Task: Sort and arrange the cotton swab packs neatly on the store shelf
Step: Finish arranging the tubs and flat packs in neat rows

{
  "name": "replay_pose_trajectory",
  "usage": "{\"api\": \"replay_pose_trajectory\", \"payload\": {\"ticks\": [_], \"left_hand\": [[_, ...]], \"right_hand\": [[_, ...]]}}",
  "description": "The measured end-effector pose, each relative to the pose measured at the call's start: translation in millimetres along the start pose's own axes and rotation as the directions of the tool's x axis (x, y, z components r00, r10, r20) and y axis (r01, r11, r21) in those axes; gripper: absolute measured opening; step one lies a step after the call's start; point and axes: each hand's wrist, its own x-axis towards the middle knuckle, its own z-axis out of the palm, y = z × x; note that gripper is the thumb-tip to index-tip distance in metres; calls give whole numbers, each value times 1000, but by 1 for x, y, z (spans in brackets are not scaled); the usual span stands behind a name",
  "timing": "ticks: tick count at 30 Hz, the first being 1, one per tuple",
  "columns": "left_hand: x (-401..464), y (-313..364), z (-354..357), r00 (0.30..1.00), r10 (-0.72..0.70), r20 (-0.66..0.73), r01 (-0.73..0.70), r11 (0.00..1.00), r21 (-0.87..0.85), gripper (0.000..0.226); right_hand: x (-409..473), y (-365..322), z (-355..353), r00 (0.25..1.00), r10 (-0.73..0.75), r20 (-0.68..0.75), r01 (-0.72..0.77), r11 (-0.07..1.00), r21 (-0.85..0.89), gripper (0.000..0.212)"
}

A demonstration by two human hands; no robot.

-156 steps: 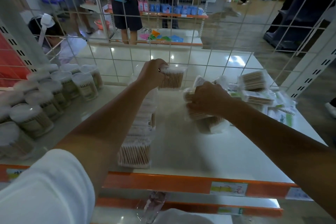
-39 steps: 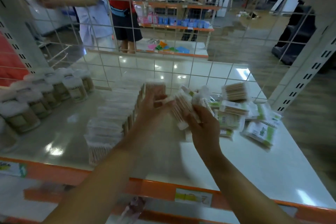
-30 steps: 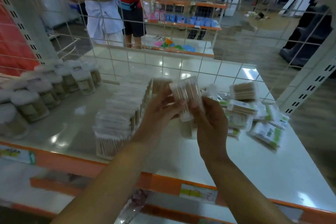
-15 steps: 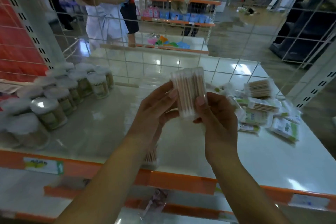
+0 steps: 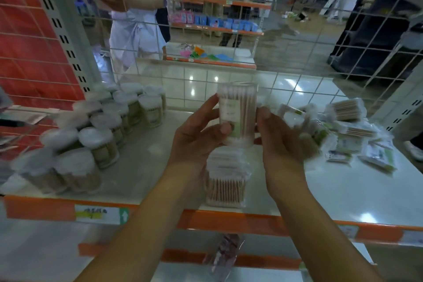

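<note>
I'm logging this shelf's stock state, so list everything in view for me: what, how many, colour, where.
held swab pack: one, clear, wooden sticks, upright between both hands.
row of swab packs: count unclear, clear, shelf centre front, below the hands.
round swab jars: over a dozen, white tops, shelf left.
loose swab packs: a heap, clear and green-white, shelf right.
shelf: white, orange front edge.
wire mesh back: white, behind the shelf.
people: beyond the mesh.
left hand: grips the held pack.
right hand: fingertips on its right side.
</note>
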Motion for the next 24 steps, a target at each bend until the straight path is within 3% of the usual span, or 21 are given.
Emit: {"api": "replay_pose_trajectory", "payload": {"ticks": [3, 6, 8, 9, 12, 16, 19, 24], "left_hand": [[-2, 7, -13, 998, 16, -66, 0, 973, 232, 74], [-4, 18, -27, 996, 11, -86, 23, 927, 375, 73], [-5, 24, -38, 998, 2, -67, 28, 893, 449, 66], [-6, 26, -44, 998, 16, -64, 18, 870, 492, 63], [-10, 33, -60, 988, 128, -89, -39, 757, 652, 58], [-14, 33, -79, 972, 206, -112, -46, 633, 773, 67], [-14, 31, -89, 966, 243, -85, -66, 554, 830, 76], [-14, 32, -102, 966, 255, -35, -103, 509, 855, 74]], "right_hand": [[-3, -3, 19, 995, -16, 102, 24, 996, -84, 24], [-4, 0, 37, 994, -60, 87, 53, 995, 87, 5], [-7, 2, 49, 996, -39, 75, 22, 977, 214, 10], [-9, 4, 56, 996, -35, 79, 19, 980, 200, 14], [-11, 12, 72, 995, -68, 75, 73, 996, -60, 37], [-7, 14, 86, 991, -88, 103, 103, 983, -154, 70], [-8, 13, 97, 978, -161, 132, 194, 937, -290, 73], [-9, 13, 113, 968, -218, 124, 246, 918, -311, 61]]}}
